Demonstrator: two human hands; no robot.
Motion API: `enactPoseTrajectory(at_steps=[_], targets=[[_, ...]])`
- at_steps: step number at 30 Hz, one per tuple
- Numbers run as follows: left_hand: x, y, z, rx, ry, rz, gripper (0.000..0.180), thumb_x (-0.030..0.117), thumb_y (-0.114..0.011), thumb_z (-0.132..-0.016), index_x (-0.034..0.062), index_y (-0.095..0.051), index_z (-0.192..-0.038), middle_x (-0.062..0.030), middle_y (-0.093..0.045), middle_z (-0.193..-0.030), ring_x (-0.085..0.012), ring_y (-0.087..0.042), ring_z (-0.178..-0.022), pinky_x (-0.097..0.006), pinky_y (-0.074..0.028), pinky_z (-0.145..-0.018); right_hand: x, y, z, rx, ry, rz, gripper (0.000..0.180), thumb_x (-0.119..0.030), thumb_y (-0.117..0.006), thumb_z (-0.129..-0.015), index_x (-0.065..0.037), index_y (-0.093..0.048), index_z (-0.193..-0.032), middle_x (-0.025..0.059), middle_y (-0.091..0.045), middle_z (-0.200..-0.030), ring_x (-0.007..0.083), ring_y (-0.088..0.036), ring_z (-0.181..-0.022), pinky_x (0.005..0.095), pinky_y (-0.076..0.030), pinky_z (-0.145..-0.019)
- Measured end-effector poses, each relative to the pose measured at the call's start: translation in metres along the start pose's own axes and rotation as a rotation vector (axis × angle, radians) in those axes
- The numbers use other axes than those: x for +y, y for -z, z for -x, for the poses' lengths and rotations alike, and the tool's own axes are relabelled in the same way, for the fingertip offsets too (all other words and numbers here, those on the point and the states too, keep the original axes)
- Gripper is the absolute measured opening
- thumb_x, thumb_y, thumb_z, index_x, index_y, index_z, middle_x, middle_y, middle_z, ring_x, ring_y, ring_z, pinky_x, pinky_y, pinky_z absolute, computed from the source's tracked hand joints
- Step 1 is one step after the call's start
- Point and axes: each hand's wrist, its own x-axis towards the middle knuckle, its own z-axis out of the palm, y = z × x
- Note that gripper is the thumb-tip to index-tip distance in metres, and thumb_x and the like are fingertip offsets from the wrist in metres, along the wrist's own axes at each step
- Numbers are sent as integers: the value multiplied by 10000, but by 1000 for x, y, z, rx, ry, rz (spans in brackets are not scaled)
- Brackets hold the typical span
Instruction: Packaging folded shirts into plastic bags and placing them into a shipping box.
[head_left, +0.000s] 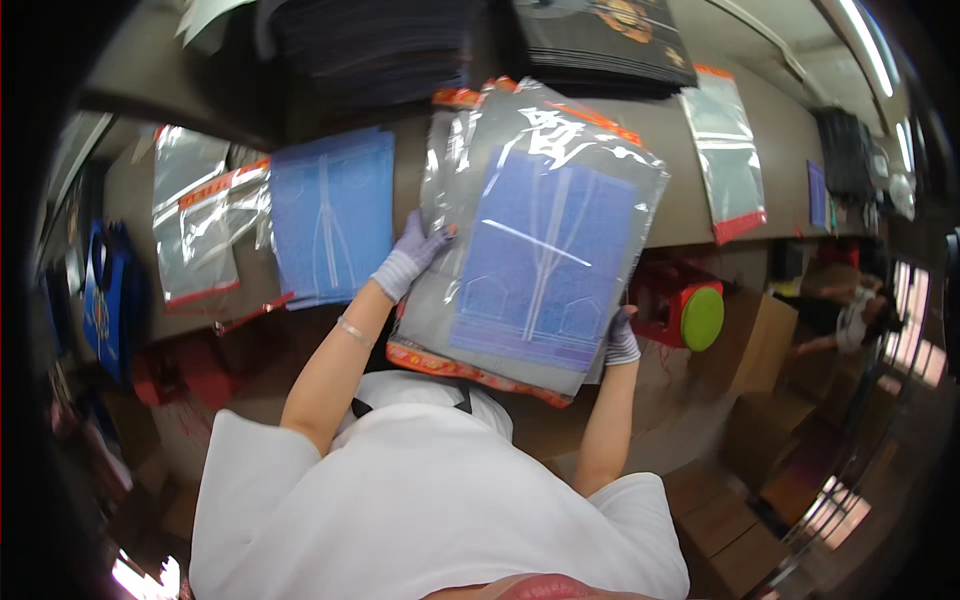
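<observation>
A clear plastic bag (pixel 650 225) with orange edging holds a flat blue folded piece with pale strap-like lines. It lies over more clear bags with red and orange strips, tilted in front of my chest. My left hand (pixel 412 255), in a pale glove with bare fingertips, grips the left edge of the bags. At their lower right edge my right hand (pixel 622 338), gloved alike, is closed on the bag, its fingers partly hidden behind. Left of the bags lies another flat blue folded piece (pixel 335 215), nearest to my left hand.
Loose clear bags (pixel 205 225) lie on the table at left, another clear bag (pixel 728 150) at right. Stacks of dark flat items (pixel 600 45) stand at the back. Below the table edge are a red stool with a green round top (pixel 702 318) and cardboard boxes (pixel 755 340).
</observation>
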Motion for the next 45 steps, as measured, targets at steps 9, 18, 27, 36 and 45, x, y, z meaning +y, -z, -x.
enactPoseTrajectory(at_steps=[9,18,27,36,45], targets=[[53,-6,34,-49,-78,124,834,350,-728,-674,-65,-304,-1261,-198,-456,-1190,-255,-462,-1075,-313,-379,-904,-61,-82,31,70,-9,-54,964,-488,-722,-629,1,-260,-1318,92,-431,-1216,188,-420,-1101,291,-327,-952],[123,-22,56,92,-573,32,1132,497,-784,-516,18,-198,-1357,-145,-321,-1315,-249,-352,-1178,-351,-300,-976,-93,-57,60,160,224,-2,941,-239,-836,-551,-44,-309,-1306,50,-465,-1187,155,-427,-1080,310,-366,-923],[129,95,-29,59,-1116,-827,509,530,-471,-744,73,-603,-923,-100,-582,-902,-300,-532,-841,-409,-389,-808,-194,-68,8,-26,607,428,668,-58,-804,-556,3,-483,-1139,47,-571,-984,147,-516,-914,292,-450,-778],[67,133,-91,-607,47,692,553,426,-411,-878,59,-360,-1288,-127,-383,-1310,-250,-372,-1191,-404,-305,-1010,-108,-53,-112,-29,690,646,617,-282,-720,-661,-87,-488,-1198,87,-494,-1230,240,-402,-1166,353,-267,-1023],[99,108,-76,-284,-482,-499,592,187,-763,-603,59,-534,-1134,-99,-567,-1109,-227,-525,-992,-352,-428,-882,-143,-19,-95,37,439,-42,455,-367,-593,-777,-31,-565,-1083,110,-590,-1047,208,-541,-958,324,-427,-854]])
